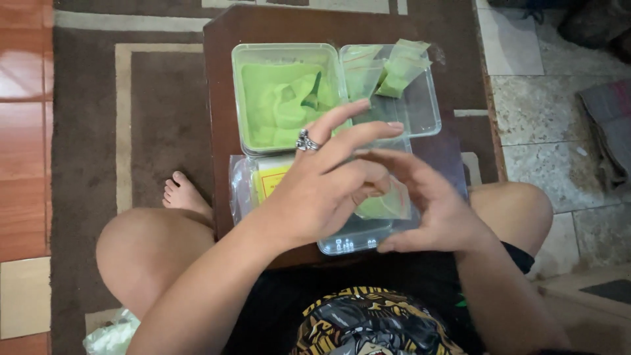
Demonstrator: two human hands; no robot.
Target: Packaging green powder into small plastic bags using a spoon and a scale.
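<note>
A small dark brown wooden table (220,79) stands on a brown carpet (158,125) patterned with beige lines. Reddish wood flooring (23,151) runs along one side of the carpet and pale stone tiles (545,138) along the other. The person sits on the floor with 2 bare knees on either side of the table, and 1 bare foot (184,194) rests on the carpet beside it.

On the table sit 2 clear plastic tubs. 1 tub (244,98) is filled with green powder, with 1 small green scoop (312,97) stuck in it. The other tub (427,115) holds what look like 3 small sealed bags of powder (397,69), though they overlap and the count is unsure. Under the hands lies 1 digital scale (351,243), with 1 packet of yellow-labelled bags (266,179) just beside it.

The left hand (322,190), wearing 1 ring (306,141), and the right hand (437,207) meet above the scale, fingers curled and pinching 1 small clear bag of green powder (388,205) between them.
</note>
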